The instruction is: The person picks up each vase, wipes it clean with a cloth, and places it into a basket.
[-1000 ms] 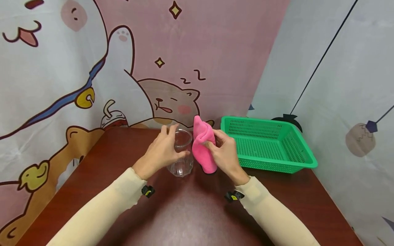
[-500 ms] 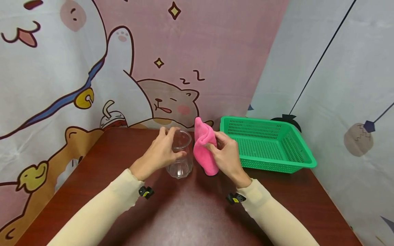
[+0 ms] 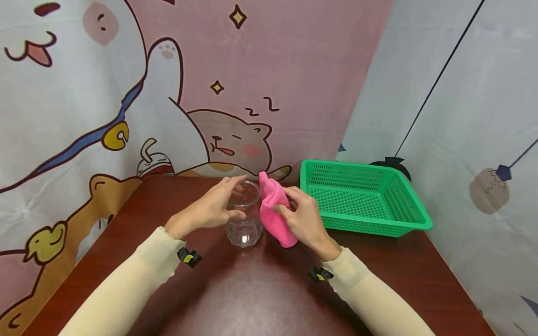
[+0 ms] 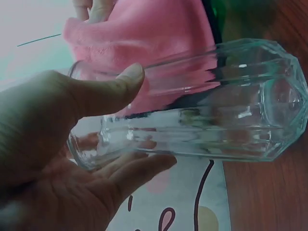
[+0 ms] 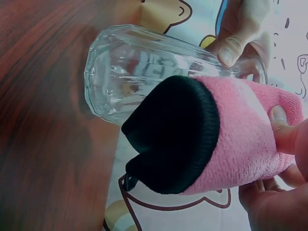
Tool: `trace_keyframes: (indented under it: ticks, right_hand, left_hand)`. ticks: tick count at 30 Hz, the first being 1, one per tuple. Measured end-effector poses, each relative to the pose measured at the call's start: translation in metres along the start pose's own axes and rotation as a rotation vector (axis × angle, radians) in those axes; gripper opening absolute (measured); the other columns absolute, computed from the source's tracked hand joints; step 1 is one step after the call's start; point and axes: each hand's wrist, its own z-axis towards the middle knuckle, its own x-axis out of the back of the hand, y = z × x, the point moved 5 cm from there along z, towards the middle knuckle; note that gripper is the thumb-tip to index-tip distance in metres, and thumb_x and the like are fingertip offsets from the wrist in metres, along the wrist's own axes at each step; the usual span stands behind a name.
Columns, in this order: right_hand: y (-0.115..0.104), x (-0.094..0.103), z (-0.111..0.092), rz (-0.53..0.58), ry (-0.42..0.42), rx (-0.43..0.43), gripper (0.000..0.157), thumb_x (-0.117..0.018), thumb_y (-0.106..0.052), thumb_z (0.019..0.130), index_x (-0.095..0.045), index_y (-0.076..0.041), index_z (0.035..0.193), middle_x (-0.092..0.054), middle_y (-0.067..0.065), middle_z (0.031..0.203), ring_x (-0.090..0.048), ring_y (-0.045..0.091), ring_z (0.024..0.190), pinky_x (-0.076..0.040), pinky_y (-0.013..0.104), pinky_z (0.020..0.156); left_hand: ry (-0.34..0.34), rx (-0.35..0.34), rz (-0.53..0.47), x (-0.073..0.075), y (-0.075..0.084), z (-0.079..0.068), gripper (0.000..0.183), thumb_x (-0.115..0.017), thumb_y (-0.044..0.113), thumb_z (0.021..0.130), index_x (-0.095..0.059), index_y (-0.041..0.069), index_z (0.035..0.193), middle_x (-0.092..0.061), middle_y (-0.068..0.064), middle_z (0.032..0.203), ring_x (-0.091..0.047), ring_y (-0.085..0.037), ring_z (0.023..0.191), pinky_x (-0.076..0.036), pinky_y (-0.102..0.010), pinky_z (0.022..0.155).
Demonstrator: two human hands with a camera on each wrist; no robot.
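A clear faceted glass vase [image 3: 244, 228] stands upright on the brown table. My left hand [image 3: 210, 205] holds it around the neck below the rim, thumb in front and fingers behind; the thumb [image 4: 108, 94] lies across the glass [image 4: 240, 106]. Close beside the vase, my right hand [image 3: 304, 217] pinches a folded pink fleecy cloth mitt [image 3: 275, 219] between thumb and fingers. The mitt's lower end is black [image 5: 173, 134], with a small black loop [image 5: 130, 182], and overlaps the glass [image 5: 120, 72] in the right wrist view. The fingers behind the mitt are partly hidden.
A green perforated plastic basket [image 3: 365, 221] sits on the table [image 3: 260, 289] at the back right, just past my right hand. Cartoon-printed curtains [image 3: 315, 84] hang behind the table and along both sides.
My left hand has shifted left and its wrist has turned. The vase has come slightly left and nearer. The pink mitt has dropped a little in my right hand and stays beside the vase.
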Motion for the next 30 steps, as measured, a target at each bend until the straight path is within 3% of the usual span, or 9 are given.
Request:
trace_keyframes:
  ticks: [8,14,23,30]
  right_hand:
    - [0.001,-0.016,0.001,-0.052,-0.044,0.023,0.044,-0.096,-0.008,0.096,-0.084,-0.005,0.138,-0.084,0.011,0.123,-0.081,0.023,0.108,-0.071,0.032,0.095]
    - [0.003,-0.027,0.003,-0.053,-0.083,0.029,0.052,-0.098,-0.012,0.096,-0.082,-0.010,0.146,-0.082,0.009,0.124,-0.080,0.021,0.109,-0.070,0.032,0.094]
    - [0.007,-0.040,0.009,-0.050,-0.188,0.023,0.053,-0.092,-0.015,0.102,-0.077,-0.011,0.153,-0.072,0.010,0.143,-0.075,0.024,0.123,-0.067,0.035,0.100]
    - [0.010,-0.050,0.008,-0.077,-0.256,0.069,0.057,-0.086,-0.015,0.106,-0.070,-0.006,0.160,-0.065,0.017,0.157,-0.070,0.033,0.139,-0.064,0.053,0.116]
  left_hand:
    - [-0.046,0.009,0.004,0.001,-0.006,-0.002,0.099,-0.094,0.015,0.100,-0.036,0.002,0.178,-0.062,-0.020,0.155,-0.066,-0.038,0.151,-0.059,-0.060,0.123]
    - [-0.049,0.000,-0.001,0.000,-0.006,-0.001,0.095,-0.093,0.016,0.102,-0.036,0.004,0.177,-0.064,-0.023,0.153,-0.067,-0.040,0.147,-0.061,-0.060,0.119]
    - [-0.081,-0.004,-0.026,-0.001,-0.009,0.000,0.096,-0.090,0.019,0.105,-0.030,0.007,0.180,-0.065,-0.023,0.150,-0.070,-0.039,0.140,-0.062,-0.059,0.116]
    - [-0.088,-0.020,-0.023,-0.001,-0.011,-0.001,0.095,-0.088,0.019,0.106,-0.029,0.007,0.179,-0.065,-0.023,0.150,-0.070,-0.039,0.139,-0.061,-0.060,0.117]
